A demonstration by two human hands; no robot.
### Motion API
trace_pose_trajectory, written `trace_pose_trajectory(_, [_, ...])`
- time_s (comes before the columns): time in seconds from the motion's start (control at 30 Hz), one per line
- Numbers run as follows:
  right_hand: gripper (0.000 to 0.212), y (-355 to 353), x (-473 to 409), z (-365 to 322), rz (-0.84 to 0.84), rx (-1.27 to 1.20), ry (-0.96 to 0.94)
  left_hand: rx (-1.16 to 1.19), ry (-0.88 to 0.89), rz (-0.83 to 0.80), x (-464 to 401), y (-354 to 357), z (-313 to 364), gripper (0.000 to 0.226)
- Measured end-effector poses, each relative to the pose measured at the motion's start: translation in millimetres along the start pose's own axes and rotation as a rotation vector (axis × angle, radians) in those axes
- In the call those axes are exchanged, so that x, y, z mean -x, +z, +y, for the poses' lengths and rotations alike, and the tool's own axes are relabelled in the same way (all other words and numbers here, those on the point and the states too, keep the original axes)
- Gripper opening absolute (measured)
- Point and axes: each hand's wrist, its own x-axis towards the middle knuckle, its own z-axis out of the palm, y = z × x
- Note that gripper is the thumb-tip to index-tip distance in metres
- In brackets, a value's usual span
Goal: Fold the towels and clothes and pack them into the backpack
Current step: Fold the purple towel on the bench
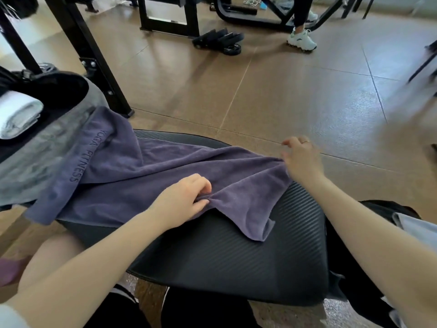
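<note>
Item: one purple terry towel [151, 178] with "YOGA FITNESS" stitched along its hem, lying half spread over a black ribbed cushioned seat [227, 254], its left end overlapping a grey cloth [35, 162] and its near corner drooping onto the bare seat. We hold it at two places: our left hand [182, 200] pinches a ridge of the cloth between thumb and curled fingers near the middle, and our right hand [300, 159] grips the far right edge, fingers curled, though exactly how they close we cannot tell through the blur. Risks, as we judge them: the left end hangs past the seat edge and may drag the rest to the floor; the bunched ridge may set a crooked fold; a pull to the right may take the grey cloth along. The dark open backpack [45, 91], with a rolled white towel [19, 117] in it, stands at far left.
</note>
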Motion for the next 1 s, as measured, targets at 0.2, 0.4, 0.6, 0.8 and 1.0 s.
trace_pose_trajectory(0.2, [0.051, -27.1, 97.1, -40.0, -0.429, 0.061, -0.522, -0.057, -0.079, 0.036, -0.4, 12.8, -2.9, 0.009])
trace_pose_trajectory(0.4, [0.016, -9.1, 118.9, -40.5, -0.326, -0.037, -0.405, -0.062, -0.02, 0.103, 5.4, 15.6, -3.7, 0.012])
trace_pose_trajectory(0.6, [0.015, -34.3, 89.1, -33.7, -0.531, -0.876, 0.562, -0.095, 0.099, 0.097, 20.6, 19.0, -8.4, 0.037])
trace_pose_trajectory(0.8, [0.015, -31.4, 108.3, -32.3, -0.197, 0.028, -0.403, -0.265, 0.097, -0.131, 24.7, 12.9, -10.3, 0.065])
trace_pose_trajectory(1.0, [0.025, -9.3, 127.2, -40.9, -0.394, 0.256, -0.741, -0.398, 0.322, 0.078, 46.5, 10.7, -16.2, 0.037])
